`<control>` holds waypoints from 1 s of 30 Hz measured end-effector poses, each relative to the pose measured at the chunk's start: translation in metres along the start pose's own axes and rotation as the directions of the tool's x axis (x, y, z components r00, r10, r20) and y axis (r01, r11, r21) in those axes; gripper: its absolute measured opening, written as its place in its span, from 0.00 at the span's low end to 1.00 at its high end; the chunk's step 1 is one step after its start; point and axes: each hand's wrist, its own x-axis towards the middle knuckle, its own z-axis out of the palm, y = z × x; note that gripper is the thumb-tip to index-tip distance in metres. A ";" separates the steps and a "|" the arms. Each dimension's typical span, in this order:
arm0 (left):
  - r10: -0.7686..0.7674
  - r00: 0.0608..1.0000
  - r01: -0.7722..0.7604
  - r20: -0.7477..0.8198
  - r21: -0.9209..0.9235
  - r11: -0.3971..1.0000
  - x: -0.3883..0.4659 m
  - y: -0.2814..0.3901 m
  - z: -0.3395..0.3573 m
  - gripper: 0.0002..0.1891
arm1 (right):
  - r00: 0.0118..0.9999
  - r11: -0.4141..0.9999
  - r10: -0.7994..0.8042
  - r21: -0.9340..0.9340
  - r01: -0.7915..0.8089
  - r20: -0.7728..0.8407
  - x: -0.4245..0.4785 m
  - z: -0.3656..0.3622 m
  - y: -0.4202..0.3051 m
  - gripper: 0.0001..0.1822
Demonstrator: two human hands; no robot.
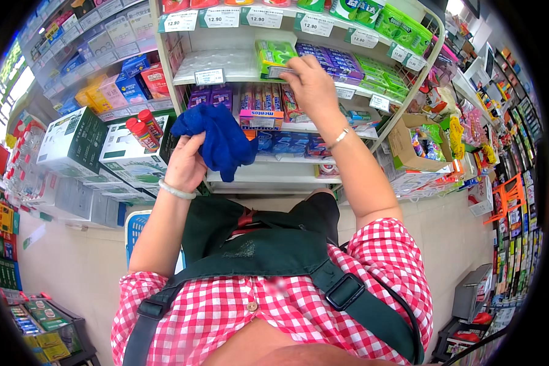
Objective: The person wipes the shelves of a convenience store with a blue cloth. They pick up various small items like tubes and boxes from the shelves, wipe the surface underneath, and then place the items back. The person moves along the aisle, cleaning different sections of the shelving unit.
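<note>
Bunched in my left hand (190, 160) is a blue cloth (226, 137), hanging in folds before the lower shelves. My right hand (312, 87) reaches to the middle shelf. Its thumb and fingers pinch the right end of a price label (278, 72) in front of a green box of chewing gum (274, 50); the exact contact is partly hidden. Purple gum packs (336, 59) and green gum packs (379, 75) lie to the right of that box. Left of it is a bare stretch of white shelf (215, 61). Below sit a Mentos box (261, 118) and purple packs (210, 97).
Red-capped canisters (144, 130) stand on a white and green carton (135, 158) at left. An open cardboard box of snacks (416, 146) is at right. A blue basket (135, 228) is beside my left arm. The shelf rack's metal side frame (407, 87) slants down at right.
</note>
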 end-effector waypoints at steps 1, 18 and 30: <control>0.021 1.000 -0.021 -0.005 0.004 1.000 -0.001 0.000 -0.003 0.17 | 1.000 1.000 0.004 0.003 -0.004 -0.001 -0.003 -0.011 -0.007 0.10; -0.248 0.943 -0.330 0.220 0.702 -0.631 0.203 -0.015 0.127 0.22 | 0.966 0.954 0.248 -0.195 -0.230 0.073 -0.003 -0.081 0.075 0.12; 0.026 0.734 -0.646 0.678 0.710 -0.280 0.147 0.008 0.099 0.18 | 0.991 0.960 0.121 -0.246 -0.131 -0.054 0.005 -0.053 0.071 0.15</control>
